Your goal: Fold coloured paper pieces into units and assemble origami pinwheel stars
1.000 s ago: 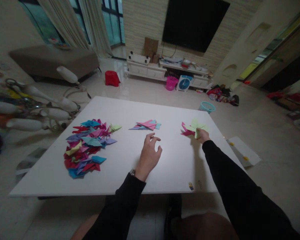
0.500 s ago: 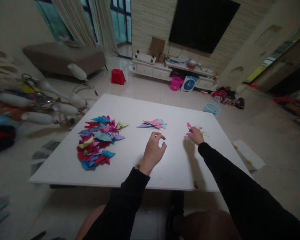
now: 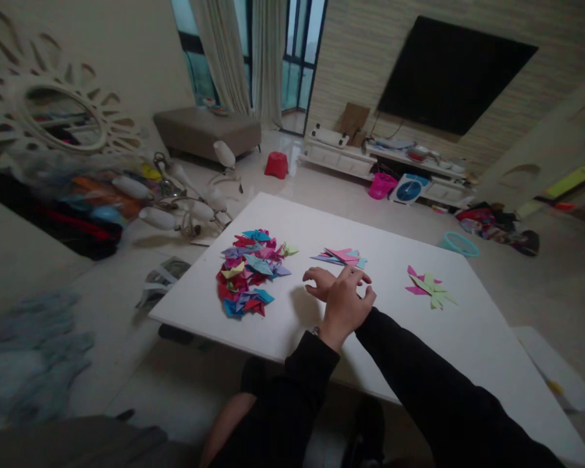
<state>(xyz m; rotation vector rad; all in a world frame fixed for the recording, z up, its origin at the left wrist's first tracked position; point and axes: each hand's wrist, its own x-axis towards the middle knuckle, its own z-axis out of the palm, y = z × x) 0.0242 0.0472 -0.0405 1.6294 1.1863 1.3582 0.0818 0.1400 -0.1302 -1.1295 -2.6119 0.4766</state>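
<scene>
My left hand (image 3: 345, 305), with a band at its wrist, hovers over the white table (image 3: 394, 325) just in front of a small stack of folded paper pieces (image 3: 344, 256). Its fingers are curved and apart, holding nothing. My right hand (image 3: 319, 283) reaches across behind it, partly covered by it, with fingers apart and nothing visible in them. Left of both hands is a heap of colourful folded paper cranes (image 3: 248, 272). Over on the right side lie a few flat green paper pieces (image 3: 431, 288) and pink paper pieces (image 3: 413, 290), untouched.
Beyond the table stand a red stool (image 3: 276, 165), a pink bin (image 3: 381, 186) and a blue-and-white fan (image 3: 409, 188). A light-blue basket (image 3: 459, 244) is past the far right corner. A lamp-like fixture (image 3: 190, 211) lies on the floor at left.
My right hand has left the green and pink pieces and swung left, behind my left hand. The green and pink pieces now lie uncovered. My view has turned left.
</scene>
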